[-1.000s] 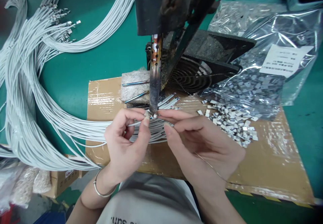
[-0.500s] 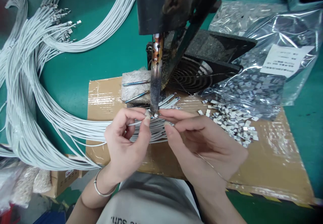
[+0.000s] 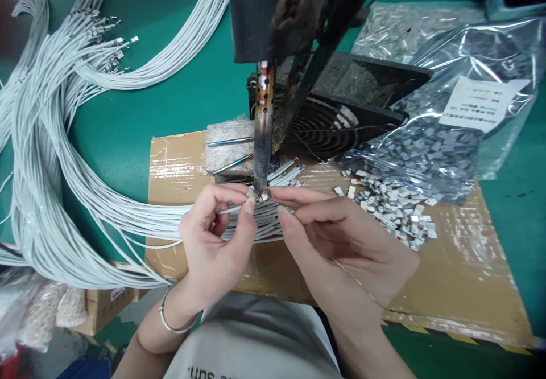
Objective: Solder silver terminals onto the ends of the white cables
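The left hand's (image 3: 217,248) fingers pinch a white wire (image 3: 229,210) just left of a metal nozzle's (image 3: 263,128) tip; the right hand's (image 3: 345,242) fingers reach that tip from the right, thumb apart from forefinger, though whether they grip anything I cannot tell. A small shiny piece (image 3: 264,197) shows close beside the nozzle's tip. The wire's long axis runs sideways, slightly tilted, its fingered end pointing right, toward the nozzle. Below and left of the nozzle, a wire bundle (image 3: 128,207) crosses a cardboard sheet (image 3: 460,271) on the green surface (image 3: 157,106). A wrapped block (image 3: 228,154) sits just left of the nozzle; right of it come a black fan (image 3: 328,131), then loose metal pieces (image 3: 396,208) and a clear bag (image 3: 439,140). Well left of the nozzle and lower than the surface is a cardboard box (image 3: 102,309).
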`<state>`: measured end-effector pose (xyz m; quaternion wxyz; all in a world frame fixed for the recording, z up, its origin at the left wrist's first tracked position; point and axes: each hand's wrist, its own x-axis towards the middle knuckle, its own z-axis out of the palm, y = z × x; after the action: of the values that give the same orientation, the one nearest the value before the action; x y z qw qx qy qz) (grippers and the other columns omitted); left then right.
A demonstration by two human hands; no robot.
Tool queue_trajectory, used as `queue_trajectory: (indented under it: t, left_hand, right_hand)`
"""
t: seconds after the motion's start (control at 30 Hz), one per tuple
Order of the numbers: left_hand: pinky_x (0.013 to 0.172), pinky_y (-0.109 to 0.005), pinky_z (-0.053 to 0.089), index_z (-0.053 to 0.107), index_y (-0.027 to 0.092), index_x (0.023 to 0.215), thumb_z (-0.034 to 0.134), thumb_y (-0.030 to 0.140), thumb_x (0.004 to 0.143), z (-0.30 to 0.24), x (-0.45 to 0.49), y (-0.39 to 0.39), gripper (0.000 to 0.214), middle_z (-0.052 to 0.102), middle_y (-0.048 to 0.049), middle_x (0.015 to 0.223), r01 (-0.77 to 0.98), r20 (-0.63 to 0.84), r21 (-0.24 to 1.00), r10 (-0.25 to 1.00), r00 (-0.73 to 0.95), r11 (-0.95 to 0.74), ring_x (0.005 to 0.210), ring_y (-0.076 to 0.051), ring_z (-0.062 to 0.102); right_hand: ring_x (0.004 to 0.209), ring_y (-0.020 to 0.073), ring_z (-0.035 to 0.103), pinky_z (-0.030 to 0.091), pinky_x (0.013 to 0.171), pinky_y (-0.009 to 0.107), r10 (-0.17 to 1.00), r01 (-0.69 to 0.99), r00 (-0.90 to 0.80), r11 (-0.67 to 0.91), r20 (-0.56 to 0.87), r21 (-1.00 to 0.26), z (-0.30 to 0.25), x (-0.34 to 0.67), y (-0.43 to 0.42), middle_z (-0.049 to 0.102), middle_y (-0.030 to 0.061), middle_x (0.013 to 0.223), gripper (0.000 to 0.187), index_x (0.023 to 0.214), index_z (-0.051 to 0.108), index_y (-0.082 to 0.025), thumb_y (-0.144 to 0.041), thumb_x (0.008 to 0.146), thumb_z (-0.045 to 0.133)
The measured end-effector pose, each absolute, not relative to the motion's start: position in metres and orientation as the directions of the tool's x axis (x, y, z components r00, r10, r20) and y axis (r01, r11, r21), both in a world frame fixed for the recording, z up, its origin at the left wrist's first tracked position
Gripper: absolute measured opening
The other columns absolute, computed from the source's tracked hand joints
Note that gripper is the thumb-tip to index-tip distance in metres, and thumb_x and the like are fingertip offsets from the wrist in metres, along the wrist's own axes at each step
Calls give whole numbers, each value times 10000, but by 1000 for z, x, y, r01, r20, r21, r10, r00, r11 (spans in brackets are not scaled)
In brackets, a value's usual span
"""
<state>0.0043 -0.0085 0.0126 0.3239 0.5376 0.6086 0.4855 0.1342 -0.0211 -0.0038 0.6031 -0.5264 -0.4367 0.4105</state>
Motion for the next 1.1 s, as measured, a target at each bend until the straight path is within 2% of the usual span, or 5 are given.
queue_trajectory:
  t: [0.2,0.4,0.67,0.97,1.1]
  left_hand:
    - [470,-200,417,716,204,842,786,153,915,13,4,-8,114,811,-66,919,343,136,938,967,-216,-55,672,-132,675]
    - [465,-193,401,714,206,862,774,135,924,12,3,-10,112,813,-62,931,332,137,941,969,-205,-62,694,-130,683]
    - [467,-198,416,718,201,846,800,179,910,11,4,-9,107,811,-67,920,339,108,941,968,-227,-26,646,-123,653]
    - [474,-201,408,713,201,853,781,146,921,13,4,-8,111,802,-62,915,337,129,940,967,-218,-50,687,-131,669]
    - [497,-195,417,712,208,861,778,117,923,13,3,-8,129,809,-50,928,322,136,944,970,-201,-66,722,-128,682]
  right_hand:
    - [923,182,832,677,843,317,945,-19,311,111,100,-994,-1,131,-22,868,18,1062,205,836,727,-243,-63,931,756]
    - [933,172,831,670,858,304,949,-12,292,128,119,-992,-5,134,-23,868,8,1085,208,859,734,-242,-45,906,781]
    - [974,208,843,677,855,332,955,-1,264,143,137,-990,-9,136,-22,869,15,1099,215,874,738,-254,-44,899,778]
    - [958,179,837,678,873,300,948,-17,282,158,147,-987,-7,134,-21,869,13,1091,207,878,746,-243,-41,903,784]
    - [938,194,838,684,863,330,946,-19,301,129,118,-991,-6,134,-22,869,21,1079,205,862,744,-248,-52,913,779]
